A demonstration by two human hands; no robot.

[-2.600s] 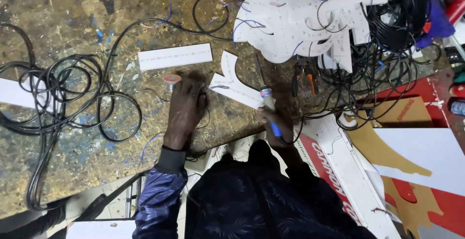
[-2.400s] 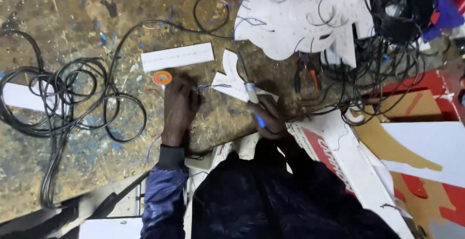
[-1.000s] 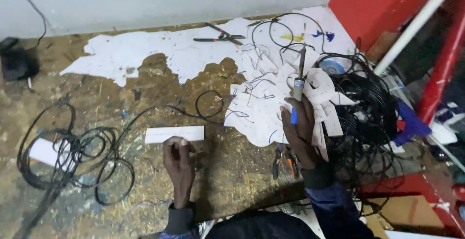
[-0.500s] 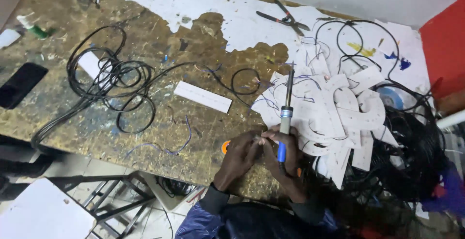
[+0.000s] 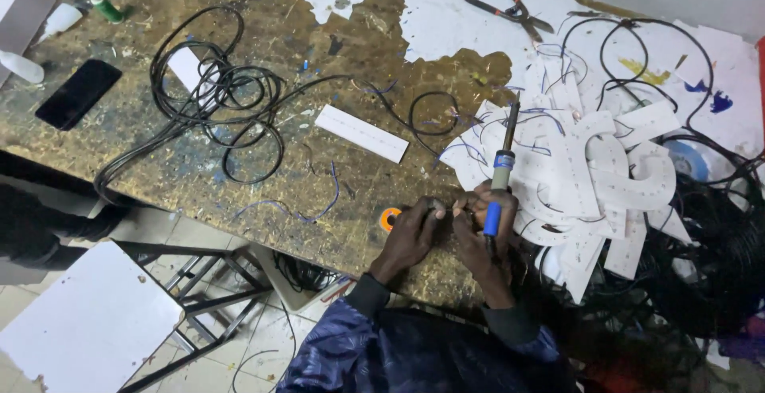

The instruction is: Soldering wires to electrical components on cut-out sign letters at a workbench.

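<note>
Head view: soldering iron (image 5: 500,182) upright, tip away

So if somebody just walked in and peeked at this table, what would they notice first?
Probably the two hands close together at the table's near edge: the right hand holds a soldering iron with a blue grip, its tip pointing away, and the left hand pinches something too small to tell. Next, the heap of white cut-out pieces on the right, threaded with thin wires. Then the big tangle of black cable on the left.
</note>
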